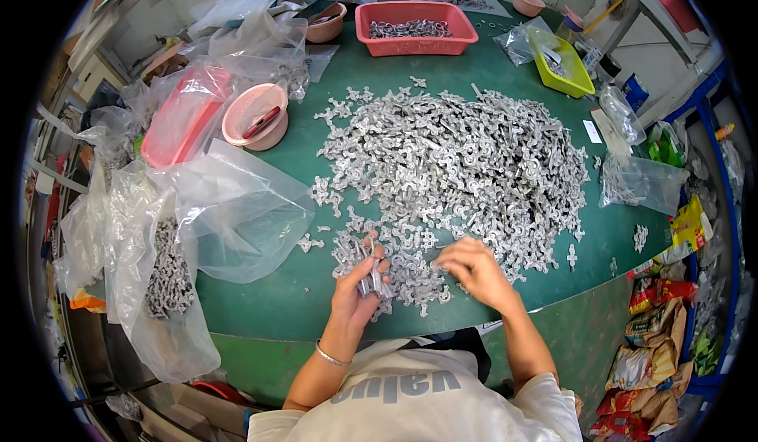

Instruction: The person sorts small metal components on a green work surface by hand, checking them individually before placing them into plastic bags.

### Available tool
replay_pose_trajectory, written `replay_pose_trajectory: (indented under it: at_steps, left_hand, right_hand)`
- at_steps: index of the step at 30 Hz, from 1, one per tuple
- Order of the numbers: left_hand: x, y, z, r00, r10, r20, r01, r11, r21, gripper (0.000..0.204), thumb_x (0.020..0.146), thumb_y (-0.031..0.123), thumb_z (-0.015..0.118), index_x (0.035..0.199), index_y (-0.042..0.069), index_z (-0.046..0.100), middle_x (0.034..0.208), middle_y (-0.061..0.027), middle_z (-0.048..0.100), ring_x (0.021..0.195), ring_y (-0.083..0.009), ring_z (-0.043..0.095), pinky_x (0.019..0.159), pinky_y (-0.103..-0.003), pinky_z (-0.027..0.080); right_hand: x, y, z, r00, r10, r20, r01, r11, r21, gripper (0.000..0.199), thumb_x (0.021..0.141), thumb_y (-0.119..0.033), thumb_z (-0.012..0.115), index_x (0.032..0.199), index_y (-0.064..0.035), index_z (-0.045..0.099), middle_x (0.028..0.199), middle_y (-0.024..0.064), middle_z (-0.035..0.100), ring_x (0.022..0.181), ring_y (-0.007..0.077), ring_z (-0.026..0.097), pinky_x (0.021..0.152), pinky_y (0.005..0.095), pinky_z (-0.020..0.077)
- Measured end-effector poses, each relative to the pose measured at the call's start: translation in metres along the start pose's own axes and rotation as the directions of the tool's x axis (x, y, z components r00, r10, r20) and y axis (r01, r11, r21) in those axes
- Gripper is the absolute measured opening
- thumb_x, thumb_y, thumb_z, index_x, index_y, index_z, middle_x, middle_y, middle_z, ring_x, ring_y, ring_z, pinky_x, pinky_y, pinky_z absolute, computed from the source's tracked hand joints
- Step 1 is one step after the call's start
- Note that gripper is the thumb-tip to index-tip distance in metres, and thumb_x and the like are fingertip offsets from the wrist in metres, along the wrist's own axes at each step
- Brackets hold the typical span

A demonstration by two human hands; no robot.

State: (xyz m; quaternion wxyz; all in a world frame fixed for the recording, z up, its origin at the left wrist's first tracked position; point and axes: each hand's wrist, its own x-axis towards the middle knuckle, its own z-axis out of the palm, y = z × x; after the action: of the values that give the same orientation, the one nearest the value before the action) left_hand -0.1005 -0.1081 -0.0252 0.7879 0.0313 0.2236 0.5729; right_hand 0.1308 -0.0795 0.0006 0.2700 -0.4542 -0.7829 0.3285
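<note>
Metal parts [466,158]: bare silver metal, dull sheen, heaped. Table [300,284]: green top, matt, smooth. Bags [237,213]: clear thin plastic film, glossy, crumpled. Red tray [416,43]: smooth moulded plastic, slight gloss. Yellow-green tray [570,79]: the same plastic. Pink bowl [254,118]: smooth plastic, matt. Bangle [332,356]: polished metal. Shirt [426,402]: white cloth, matt.

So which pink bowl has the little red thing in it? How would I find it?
Start at the big green table and go to its left side, beside the flat red tray wrapped in clear plastic. The pink bowl stands right next to that tray. Unlike the other pink bowls farther back, a small red tool lies inside it.
</note>
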Motion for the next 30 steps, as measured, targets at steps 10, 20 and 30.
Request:
replay_pose_trajectory:
  at_steps: [10,20,30]
  left_hand:
    - [-0.001,0.000,0.002,1.000,-0.009,0.023,0.010,1.000,-0.015,0.049,0.083,0.006,0.059,0.128,0.009,0.041,0.098,-0.0024,0.048,0.082,-0.0135,0.047,0.070,-0.028,0.045]
    - [-0.003,-0.003,0.003,1.000,-0.022,0.009,0.022,1.000,-0.007,0.048,0.082,0.006,0.060,0.126,0.011,0.042,0.100,-0.0033,0.048,0.083,-0.0140,0.047,0.070,-0.028,0.045]
    - [-0.007,0.001,0.002,0.999,-0.025,0.042,0.026,0.999,-0.034,0.047,0.082,0.005,0.060,0.125,0.009,0.043,0.100,-0.0043,0.049,0.083,-0.0148,0.047,0.070,-0.029,0.045]
  right_hand:
    - [0.017,0.013,0.012,0.939,0.099,-0.331,-0.151,0.979,-0.136,0.007,0.074,-0.007,0.067,0.077,-0.0034,0.061,0.080,0.0055,0.060,0.081,0.0191,0.055,0.073,0.0340,0.0404]
    - [0.020,0.039,-0.016,0.962,-0.092,-0.257,-0.066,0.835,-0.546,0.016,0.075,0.004,0.057,0.090,-0.0003,0.061,0.081,0.0135,0.059,0.078,0.0286,0.056,0.071,0.0366,0.0433]
    - [0.039,0.022,0.009,0.980,0.132,-0.149,-0.190,0.407,-0.893,0.014,0.068,-0.004,0.058,0.082,-0.0019,0.058,0.083,0.0115,0.057,0.077,0.0219,0.060,0.071,0.0336,0.0424]
